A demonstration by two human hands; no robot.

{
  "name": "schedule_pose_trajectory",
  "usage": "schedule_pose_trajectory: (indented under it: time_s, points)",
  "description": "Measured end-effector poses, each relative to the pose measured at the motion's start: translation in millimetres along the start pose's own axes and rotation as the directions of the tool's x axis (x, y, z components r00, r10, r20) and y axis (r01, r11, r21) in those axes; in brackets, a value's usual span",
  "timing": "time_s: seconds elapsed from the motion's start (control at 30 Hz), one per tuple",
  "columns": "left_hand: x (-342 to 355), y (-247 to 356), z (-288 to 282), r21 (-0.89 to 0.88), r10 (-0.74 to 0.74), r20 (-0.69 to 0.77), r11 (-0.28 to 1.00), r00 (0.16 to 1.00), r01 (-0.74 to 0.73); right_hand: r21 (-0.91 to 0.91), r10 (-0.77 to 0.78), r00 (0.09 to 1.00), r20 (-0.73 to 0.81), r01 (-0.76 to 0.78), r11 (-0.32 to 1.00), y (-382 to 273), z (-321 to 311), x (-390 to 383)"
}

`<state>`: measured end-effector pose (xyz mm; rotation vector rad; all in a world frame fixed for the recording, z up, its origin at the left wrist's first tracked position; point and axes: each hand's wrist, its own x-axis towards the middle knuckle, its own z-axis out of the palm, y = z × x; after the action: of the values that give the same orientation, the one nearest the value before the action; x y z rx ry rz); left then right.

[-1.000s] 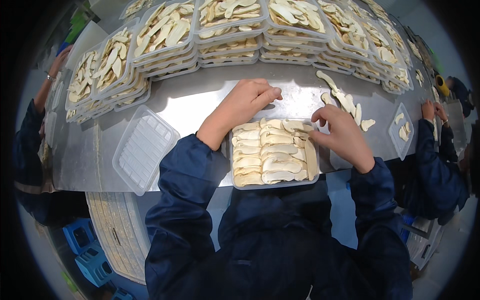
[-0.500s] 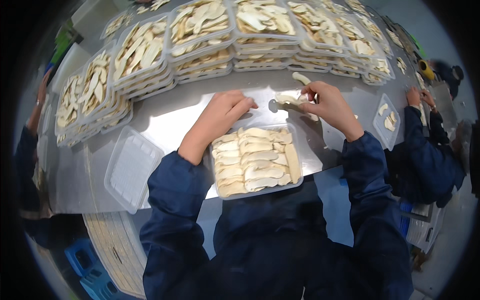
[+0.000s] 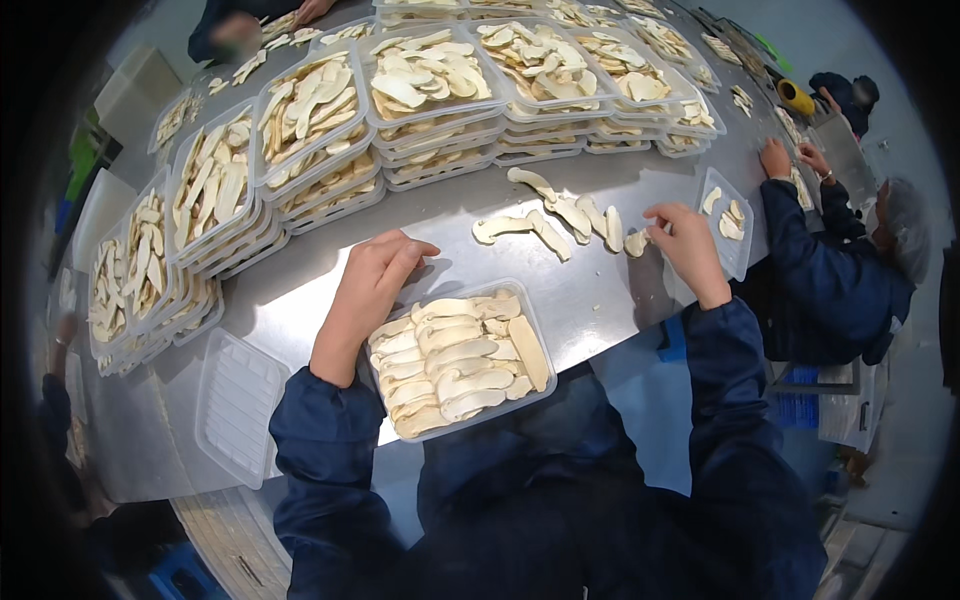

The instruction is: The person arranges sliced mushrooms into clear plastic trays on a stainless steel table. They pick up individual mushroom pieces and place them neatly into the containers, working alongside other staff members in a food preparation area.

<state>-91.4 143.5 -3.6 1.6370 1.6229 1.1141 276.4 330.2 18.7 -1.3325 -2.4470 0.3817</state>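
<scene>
A clear plastic tray [image 3: 532, 404] sits at the table's near edge, filled with neat overlapping rows of pale mushroom slices [image 3: 462, 352]. My left hand [image 3: 372, 285] rests just beyond the tray's left far corner, loosely bent, index finger reaching out, holding nothing visible. Off to the right, my right hand [image 3: 687, 250] has its finger and thumb bent together at a small mushroom piece [image 3: 635, 243]; the grip is partly hidden. Several loose mushroom slices [image 3: 568, 215] lie on the metal between and beyond my hands.
Stacked clear trays [image 3: 430, 75] heaped with mushroom slices curve along the far side of the metal table [image 3: 300, 290]. An upturned or bare tray [image 3: 240, 400] lies at the left edge. A tray with a few slices [image 3: 735, 245] stands right, near a co-worker [image 3: 835, 265].
My right hand has shifted right, and the slices bunched at its fingers now lie spread on the table. The whole view has turned, moving my tray lower and left in it.
</scene>
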Motion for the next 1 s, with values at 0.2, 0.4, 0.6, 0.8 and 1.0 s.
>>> schedule_pose_trajectory:
  time_s: [0.2, 0.4, 0.6, 0.8, 1.0]
  points:
    - [1, -1, 1, -0.016, 0.019, -0.018, 1.000, 1.000, -0.019, -0.032, -0.127, 0.986, 0.106, 0.131, 0.991, 13, -5, -9]
    - [2, -5, 1, -0.034, 0.018, -0.015, 0.999, 1.000, -0.019, -0.094, -0.055, 0.997, 0.047, 0.060, 0.994, 15, -5, -26]
    - [1, 0, 1, -0.057, -0.027, 0.023, 0.998, 0.999, 0.029, 0.264, -0.344, 0.923, 0.170, 0.294, 0.919, -91, 5, -26]
    - [-1, -4, 1, -0.014, 0.024, 0.040, 1.000, 0.999, -0.023, 0.277, -0.496, 0.822, 0.279, 0.426, 0.861, -145, 34, -18]
    - [0, -4, 2, -0.035, 0.038, 0.069, 0.999, 0.997, -0.036, 0.252, -0.502, 0.805, 0.316, 0.439, 0.862, -150, 43, -12]
